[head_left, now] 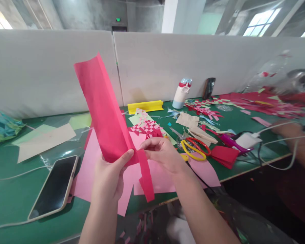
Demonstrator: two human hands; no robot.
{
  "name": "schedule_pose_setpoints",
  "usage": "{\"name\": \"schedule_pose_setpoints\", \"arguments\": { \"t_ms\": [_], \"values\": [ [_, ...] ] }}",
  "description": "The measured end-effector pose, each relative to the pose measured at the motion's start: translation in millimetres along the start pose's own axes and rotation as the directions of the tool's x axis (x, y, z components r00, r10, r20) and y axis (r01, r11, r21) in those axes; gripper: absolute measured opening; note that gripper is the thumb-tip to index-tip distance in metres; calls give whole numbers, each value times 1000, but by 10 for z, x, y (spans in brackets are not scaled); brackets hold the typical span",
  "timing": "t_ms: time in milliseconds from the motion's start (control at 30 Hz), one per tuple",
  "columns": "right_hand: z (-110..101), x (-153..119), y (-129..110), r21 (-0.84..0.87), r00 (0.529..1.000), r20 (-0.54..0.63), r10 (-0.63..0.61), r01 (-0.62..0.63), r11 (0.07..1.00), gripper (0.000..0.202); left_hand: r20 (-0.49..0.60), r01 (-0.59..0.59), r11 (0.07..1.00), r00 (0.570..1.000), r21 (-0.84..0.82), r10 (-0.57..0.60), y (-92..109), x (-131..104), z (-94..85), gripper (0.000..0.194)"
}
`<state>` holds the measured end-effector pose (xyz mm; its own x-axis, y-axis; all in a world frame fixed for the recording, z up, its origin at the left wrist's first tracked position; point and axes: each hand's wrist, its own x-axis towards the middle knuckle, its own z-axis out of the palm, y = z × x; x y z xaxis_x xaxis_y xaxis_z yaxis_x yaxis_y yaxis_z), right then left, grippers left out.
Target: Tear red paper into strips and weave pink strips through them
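Red paper [104,108], creased lengthwise, was held at its lower end by the person's left hand [109,178], the thumb pressed on the near face. From that grip, the sheet's long axis ran upward and leaned to the left, with most of its length above the thumb. A narrow red strip [146,174] hung at the sheet's lower right corner, its own long axis running downward and slightly right. The right hand [165,156] was closed in a pinch at the strip's upper end and was the nearer hand to it; the left thumb lay just beside, on the sheet's side. Relative to the right-hand pinch, the sheet lay up and left, the strip below. Whether the two pieces were joined there could not be told. Both were above pink paper [155,176] on a green table [5,189]. Scissors [183,138] lay near the right hand; a phone [54,188] lay left of the left hand.
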<state>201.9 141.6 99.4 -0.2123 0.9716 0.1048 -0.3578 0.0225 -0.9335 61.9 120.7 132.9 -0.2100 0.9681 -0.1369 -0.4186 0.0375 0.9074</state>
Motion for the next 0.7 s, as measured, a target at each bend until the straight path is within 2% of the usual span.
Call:
{"name": "schedule_pose_setpoints", "arguments": {
  "t_ms": [133,367,700],
  "values": [
    [-14,-6,-20,-45,1000,4,-24,24,999,16,-26,-5,1000,1000,2,5,-2,5,-10,48],
    [-55,-32,-24,-91,996,33,85,-81,993,22,-11,-7,1000,1000,-4,7,2,6,-23,47],
    [-33,-28,-51,-56,997,64,41,-38,998,17,-50,-4,1000,999,-15,3,-1,14,-14,53]
  ]
}}
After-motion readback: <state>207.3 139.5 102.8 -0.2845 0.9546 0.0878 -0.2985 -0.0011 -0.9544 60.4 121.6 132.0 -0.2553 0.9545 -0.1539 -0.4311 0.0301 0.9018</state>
